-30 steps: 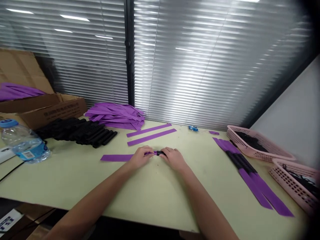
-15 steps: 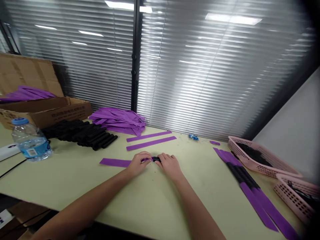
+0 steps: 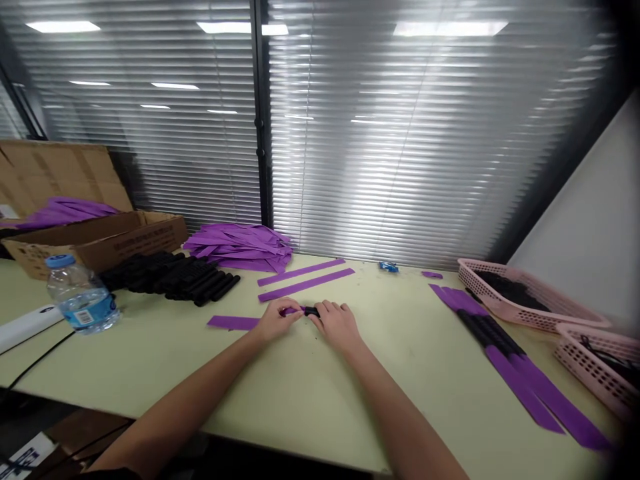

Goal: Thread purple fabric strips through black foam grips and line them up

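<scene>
The left hand (image 3: 273, 323) and the right hand (image 3: 339, 327) meet over the pale yellow-green surface (image 3: 280, 400), their fingertips close together with a short gap between. The left fingers are pinched on a flat purple fabric strip (image 3: 234, 323), whose loose end lies out on the surface to the left of that hand. The right fingers are closed around a short black tube (image 3: 311, 311); most of it is hidden under them, so its full length and far end cannot be made out. What shows of the tube points at the left fingertips, and its long axis runs roughly left to right, nearly in line with the strip. The near end of the tube sits between the two sets of fingers, right at the purple material; whether the strip is inside it is too small to tell. The right hand is nearer the tube, the left hand nearer the strip. Just beyond the fingers, two narrow purple strips (image 3: 306, 285) lie side by side, slanting away to the right. Farther off to the left are a row of black tubes (image 3: 187, 278) and a heaped purple pile of strips (image 3: 240, 248). Well to the right of the fingers, purple bands with black sleeves (image 3: 540, 395) lie beside two pink perforated plastic baskets (image 3: 520, 318).
</scene>
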`<action>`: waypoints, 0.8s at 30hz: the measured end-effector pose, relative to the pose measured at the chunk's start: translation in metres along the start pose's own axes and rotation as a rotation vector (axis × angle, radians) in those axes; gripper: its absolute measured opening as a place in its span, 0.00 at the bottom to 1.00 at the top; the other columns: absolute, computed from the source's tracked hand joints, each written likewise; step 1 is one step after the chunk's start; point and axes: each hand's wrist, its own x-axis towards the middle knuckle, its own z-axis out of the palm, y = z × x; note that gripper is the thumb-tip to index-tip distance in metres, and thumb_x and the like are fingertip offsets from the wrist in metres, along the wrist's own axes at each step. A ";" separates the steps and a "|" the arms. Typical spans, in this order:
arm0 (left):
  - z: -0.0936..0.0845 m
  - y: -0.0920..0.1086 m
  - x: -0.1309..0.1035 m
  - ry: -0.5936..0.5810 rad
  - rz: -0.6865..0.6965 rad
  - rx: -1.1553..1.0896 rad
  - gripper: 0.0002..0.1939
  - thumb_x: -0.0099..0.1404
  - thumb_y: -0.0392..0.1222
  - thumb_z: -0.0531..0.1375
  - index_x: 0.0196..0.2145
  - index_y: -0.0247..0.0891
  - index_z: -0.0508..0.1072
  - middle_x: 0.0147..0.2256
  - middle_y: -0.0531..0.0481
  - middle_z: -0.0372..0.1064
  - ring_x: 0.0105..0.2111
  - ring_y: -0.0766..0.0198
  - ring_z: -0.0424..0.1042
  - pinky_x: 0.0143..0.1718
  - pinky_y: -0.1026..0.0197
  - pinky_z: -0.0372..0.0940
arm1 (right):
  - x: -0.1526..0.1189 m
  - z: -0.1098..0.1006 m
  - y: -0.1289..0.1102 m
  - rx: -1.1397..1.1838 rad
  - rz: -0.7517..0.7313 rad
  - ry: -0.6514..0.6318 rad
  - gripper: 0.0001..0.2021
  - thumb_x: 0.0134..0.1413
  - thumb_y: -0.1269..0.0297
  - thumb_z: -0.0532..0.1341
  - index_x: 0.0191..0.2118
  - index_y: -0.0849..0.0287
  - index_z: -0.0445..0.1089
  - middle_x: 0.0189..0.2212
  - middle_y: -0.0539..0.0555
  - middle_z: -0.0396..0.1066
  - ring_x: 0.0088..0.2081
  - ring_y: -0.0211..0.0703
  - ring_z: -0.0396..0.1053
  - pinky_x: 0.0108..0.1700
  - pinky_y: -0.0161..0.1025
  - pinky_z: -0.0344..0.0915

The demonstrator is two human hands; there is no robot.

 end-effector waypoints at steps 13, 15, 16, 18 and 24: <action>0.006 0.007 -0.009 0.077 0.026 -0.068 0.10 0.57 0.46 0.64 0.27 0.35 0.76 0.32 0.44 0.72 0.34 0.60 0.71 0.38 0.59 0.65 | -0.003 -0.004 -0.004 -0.014 -0.074 0.021 0.18 0.66 0.51 0.46 0.45 0.58 0.66 0.39 0.56 0.70 0.39 0.44 0.67 0.38 0.40 0.50; 0.006 0.008 -0.010 0.082 0.042 -0.042 0.11 0.58 0.46 0.63 0.27 0.35 0.76 0.33 0.44 0.73 0.34 0.60 0.72 0.38 0.59 0.66 | -0.003 -0.005 -0.004 -0.014 -0.077 0.012 0.19 0.66 0.51 0.45 0.45 0.58 0.66 0.39 0.56 0.71 0.40 0.43 0.67 0.38 0.40 0.50; 0.006 0.008 -0.009 0.079 0.050 -0.025 0.11 0.59 0.46 0.63 0.28 0.35 0.76 0.33 0.44 0.73 0.34 0.60 0.72 0.38 0.58 0.66 | -0.002 -0.006 -0.003 -0.014 -0.078 0.008 0.20 0.66 0.50 0.45 0.45 0.58 0.66 0.39 0.57 0.71 0.40 0.43 0.67 0.38 0.40 0.50; 0.005 0.009 -0.007 0.058 0.064 0.015 0.11 0.60 0.47 0.61 0.29 0.35 0.76 0.33 0.44 0.73 0.35 0.60 0.72 0.38 0.58 0.67 | -0.001 -0.007 0.000 -0.013 -0.080 0.002 0.21 0.67 0.50 0.44 0.45 0.58 0.66 0.40 0.57 0.71 0.40 0.43 0.67 0.38 0.40 0.50; -0.003 0.008 -0.001 -0.023 0.081 0.114 0.11 0.61 0.46 0.61 0.35 0.38 0.79 0.40 0.44 0.75 0.40 0.58 0.73 0.44 0.58 0.66 | 0.000 -0.007 0.014 -0.025 -0.050 0.004 0.22 0.66 0.48 0.43 0.47 0.57 0.66 0.40 0.56 0.70 0.40 0.42 0.67 0.39 0.39 0.50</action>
